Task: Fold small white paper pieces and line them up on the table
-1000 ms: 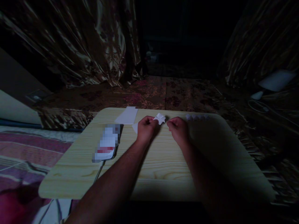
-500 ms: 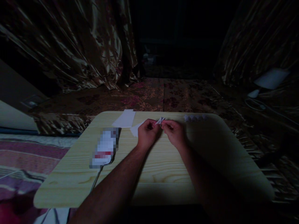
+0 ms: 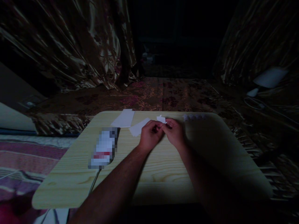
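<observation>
A small folded piece of white paper [image 3: 161,119] is pinched between my two hands near the far side of the wooden table [image 3: 161,168]. My left hand [image 3: 150,133] grips it from the left with closed fingers. From the other side my right hand [image 3: 174,132] pinches it, thumb and fingers close to those of the left. Left of my hands lies a loose white paper strip [image 3: 138,127]. Behind that is a stack of white paper [image 3: 123,119]. A row of several small whitish folded pieces [image 3: 195,117] sits at the far right of the table.
On the table's left lies a pixelated phone-like object [image 3: 104,149] with a cable [image 3: 95,180] running to the front edge. A striped bedspread [image 3: 35,161] is at the left. Patterned curtains [image 3: 93,46] hang behind, and a white lamp [image 3: 271,77] stands at the right.
My hands have come closer together, the left moving slightly right. The folded paper has turned and now shows a flatter white face. More of the loose strip is uncovered.
</observation>
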Tool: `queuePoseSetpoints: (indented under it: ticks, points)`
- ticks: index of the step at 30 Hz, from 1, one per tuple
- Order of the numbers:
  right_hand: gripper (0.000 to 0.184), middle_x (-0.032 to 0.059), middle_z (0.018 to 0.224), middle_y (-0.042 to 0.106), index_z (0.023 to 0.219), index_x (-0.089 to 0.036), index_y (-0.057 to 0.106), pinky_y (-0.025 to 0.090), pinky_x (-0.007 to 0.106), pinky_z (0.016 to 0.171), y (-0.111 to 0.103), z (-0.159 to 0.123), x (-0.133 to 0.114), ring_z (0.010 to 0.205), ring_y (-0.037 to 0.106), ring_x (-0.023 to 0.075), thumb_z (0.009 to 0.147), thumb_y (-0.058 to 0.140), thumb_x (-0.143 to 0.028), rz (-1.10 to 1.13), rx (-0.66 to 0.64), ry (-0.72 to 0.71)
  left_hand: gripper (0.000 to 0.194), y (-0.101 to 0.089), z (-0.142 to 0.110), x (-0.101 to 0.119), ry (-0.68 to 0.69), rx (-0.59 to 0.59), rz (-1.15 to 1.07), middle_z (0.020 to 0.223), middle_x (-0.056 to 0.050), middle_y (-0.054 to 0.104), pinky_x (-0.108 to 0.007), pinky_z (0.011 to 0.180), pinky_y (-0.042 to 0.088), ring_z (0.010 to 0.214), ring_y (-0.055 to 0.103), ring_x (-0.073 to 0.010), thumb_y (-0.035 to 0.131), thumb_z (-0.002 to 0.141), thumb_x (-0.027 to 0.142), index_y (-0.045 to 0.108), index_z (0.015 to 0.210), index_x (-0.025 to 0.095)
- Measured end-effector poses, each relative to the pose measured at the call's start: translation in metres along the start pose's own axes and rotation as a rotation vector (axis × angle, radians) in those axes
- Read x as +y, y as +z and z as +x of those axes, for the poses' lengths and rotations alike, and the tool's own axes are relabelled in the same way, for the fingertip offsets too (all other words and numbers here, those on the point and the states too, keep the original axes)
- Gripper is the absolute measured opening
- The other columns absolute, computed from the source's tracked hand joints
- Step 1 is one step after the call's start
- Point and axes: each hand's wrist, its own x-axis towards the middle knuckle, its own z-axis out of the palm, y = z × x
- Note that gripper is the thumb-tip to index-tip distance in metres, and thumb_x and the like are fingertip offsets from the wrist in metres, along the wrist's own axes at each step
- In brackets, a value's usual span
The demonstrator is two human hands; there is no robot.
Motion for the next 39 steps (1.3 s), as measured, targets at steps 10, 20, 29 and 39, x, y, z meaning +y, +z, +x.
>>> queuePoseSetpoints:
  ticks: [10, 20, 29, 39]
  points:
    - [0.021, 0.0034, 0.082, 0.073, 0.094, -0.02, 0.065, 0.055, 0.028, 0.067, 0.001, 0.0, 0.006, 0.071, 0.068, 0.0167, 0.077, 0.061, -0.032, 0.034, -0.05, 0.075, 0.046, -0.008, 0.008, 0.0, -0.103, 0.075, -0.162, 0.102, -0.004, 0.065, -0.023, 0.071, 0.046, 0.082, 0.059, -0.0128, 0.069, 0.069, 0.022, 0.063, 0.115, 0.023]
    - [0.024, 0.0031, 0.076, 0.071, 0.092, -0.019, 0.068, 0.052, 0.026, 0.061, -0.008, 0.0, 0.009, 0.068, 0.066, 0.017, 0.079, 0.061, -0.038, -0.12, -0.087, 0.05, 0.018, -0.01, 0.01, -0.017, -0.244, -0.006, -0.253, 0.066, 0.001, 0.063, -0.022, 0.057, 0.041, 0.058, 0.052, -0.0094, 0.071, 0.069, 0.028, 0.07, 0.082, 0.016]
    - [0.02, 0.003, 0.069, 0.07, 0.086, -0.017, 0.07, 0.049, 0.024, 0.056, -0.012, 0.003, 0.011, 0.062, 0.064, 0.0161, 0.077, 0.062, -0.033, -0.188, -0.111, 0.032, 0.018, -0.009, 0.011, -0.024, -0.298, -0.053, -0.314, 0.06, 0.002, 0.061, -0.021, 0.048, 0.036, 0.048, 0.047, -0.0075, 0.072, 0.068, 0.028, 0.069, 0.08, 0.015]
    - [0.023, 0.0022, 0.073, 0.071, 0.093, -0.018, 0.068, 0.05, 0.025, 0.057, -0.011, 0.004, 0.01, 0.062, 0.064, 0.0153, 0.073, 0.062, -0.026, -0.066, -0.139, 0.052, 0.017, -0.008, 0.013, -0.022, -0.355, -0.008, -0.386, 0.061, 0.001, 0.063, -0.021, 0.05, 0.04, 0.049, 0.051, -0.0083, 0.076, 0.064, 0.024, 0.07, 0.077, 0.016]
